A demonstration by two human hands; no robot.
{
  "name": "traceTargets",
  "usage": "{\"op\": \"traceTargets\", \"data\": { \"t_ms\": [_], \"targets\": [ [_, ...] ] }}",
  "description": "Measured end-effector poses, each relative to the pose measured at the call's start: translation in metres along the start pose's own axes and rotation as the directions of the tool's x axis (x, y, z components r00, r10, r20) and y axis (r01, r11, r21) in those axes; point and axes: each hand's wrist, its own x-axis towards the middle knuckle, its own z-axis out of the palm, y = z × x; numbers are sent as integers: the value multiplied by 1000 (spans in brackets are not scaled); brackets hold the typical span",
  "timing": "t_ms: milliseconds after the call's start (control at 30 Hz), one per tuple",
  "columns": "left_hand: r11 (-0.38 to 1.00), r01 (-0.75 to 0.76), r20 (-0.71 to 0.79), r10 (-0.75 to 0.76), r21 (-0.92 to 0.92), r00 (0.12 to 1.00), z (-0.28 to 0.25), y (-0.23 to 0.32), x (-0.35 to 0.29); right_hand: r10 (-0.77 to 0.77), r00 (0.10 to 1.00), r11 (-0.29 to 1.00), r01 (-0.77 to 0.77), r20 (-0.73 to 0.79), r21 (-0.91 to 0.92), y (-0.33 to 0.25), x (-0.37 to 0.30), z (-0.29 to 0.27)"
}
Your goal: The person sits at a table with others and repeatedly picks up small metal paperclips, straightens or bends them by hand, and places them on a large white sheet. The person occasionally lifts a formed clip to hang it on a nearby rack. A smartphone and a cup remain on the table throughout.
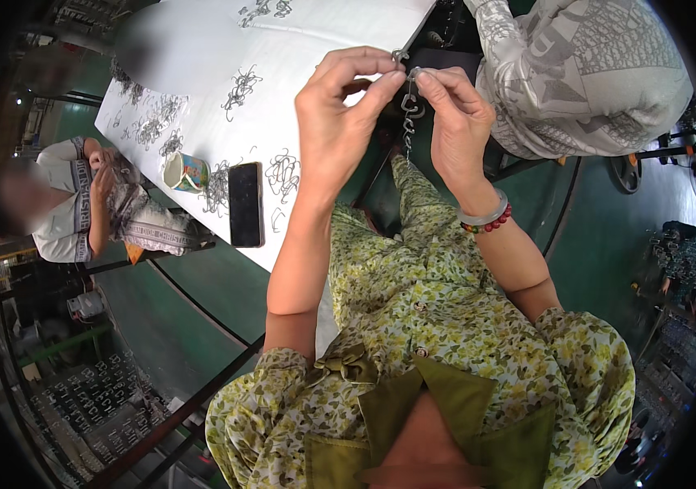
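Both hands are raised close together beyond my lap, fingertips almost meeting. Thumb and forefinger of my left hand [338, 110] pinch a small curved metal link [399, 56]; its exact shape is partly hidden by the fingers. My right hand [460, 122] is closed in a pinch on the upper end of a metal chain [410, 122]. Below the fingertips the chain hangs down, with larger rounded links at the top and twisted ones lower. Whether link and chain are joined cannot be made out.
A white-topped table [299, 24] on the left bears loose piles of metal hooks [242, 91], a printed tub [185, 174] and a black phone [246, 204]. One person in grey [584, 73] sits close at right; another person [75, 196] sits across the table's left side.
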Motion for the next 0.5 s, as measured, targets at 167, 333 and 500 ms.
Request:
{"op": "traceTargets", "data": {
  "t_ms": [167, 333, 500],
  "targets": [
    [997, -48, -112, 54, 61, 992, 21, -9, 2, -56, 998, 997, 56, 1, -47, 0, 1, -1],
    [999, 16, -97, -19, -37, 995, 21, 1, 5, -131, 991, 966, 135, 33, -219, -1, -1, -1],
    [994, 77, -68, -82, -77, 994, 18, 3, 7, -55, 996, 928, 76, 67, -365, 7, 4, -12]
  ]
}}
